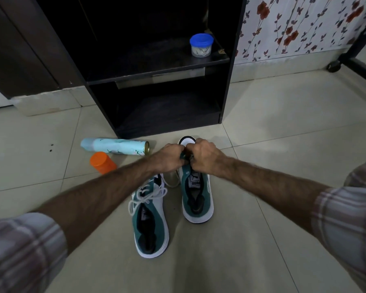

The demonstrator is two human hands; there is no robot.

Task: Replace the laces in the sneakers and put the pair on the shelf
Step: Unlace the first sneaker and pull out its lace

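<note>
Two green-and-white sneakers stand on the tiled floor, toes pointing toward a black shelf unit (156,77). The left sneaker (150,218) is laced with a white lace tied loosely. Both of my hands work at the front of the right sneaker (197,193). My left hand (169,156) and my right hand (203,155) have curled fingers that pinch at the eyelet area, where the lace itself is mostly hidden. A loop of pale lace (171,180) hangs down between the two shoes.
A pale blue spray can (114,146) lies on its side left of the hands, with an orange cap (103,162) beside it. A blue-lidded plastic jar (201,45) stands on the shelf's upper board. A wheeled black frame (334,66) is at the right.
</note>
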